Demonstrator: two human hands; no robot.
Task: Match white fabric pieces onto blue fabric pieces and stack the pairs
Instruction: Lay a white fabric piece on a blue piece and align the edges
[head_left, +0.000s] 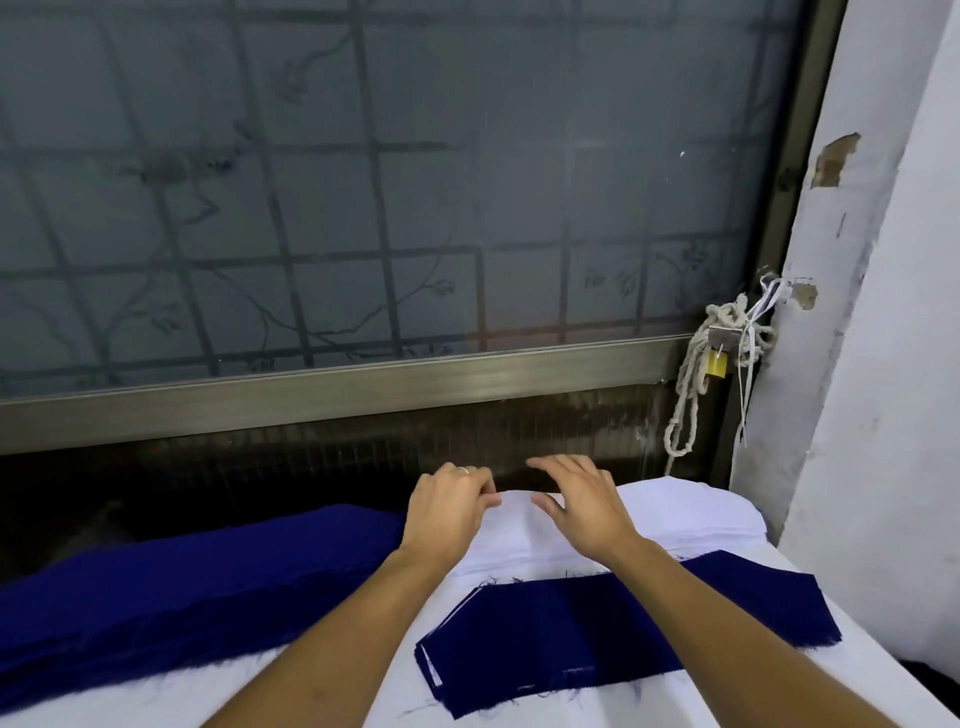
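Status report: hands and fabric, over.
Left hand pinches white piece. Right hand open over it. Blue piece nearer, no white on top. Nothing in the way.

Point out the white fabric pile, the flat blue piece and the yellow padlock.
white fabric pile (691, 512): head view, its bare right part.
flat blue piece (571, 639): head view, its middle.
yellow padlock (717, 367): head view, its body.

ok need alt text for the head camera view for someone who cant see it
A person's left hand pinches the far edge of the top white fabric piece while the right hand spreads open over it. A stack of dark blue fabric pieces lies nearer, a larger blue pile to the left, a frosted window behind.
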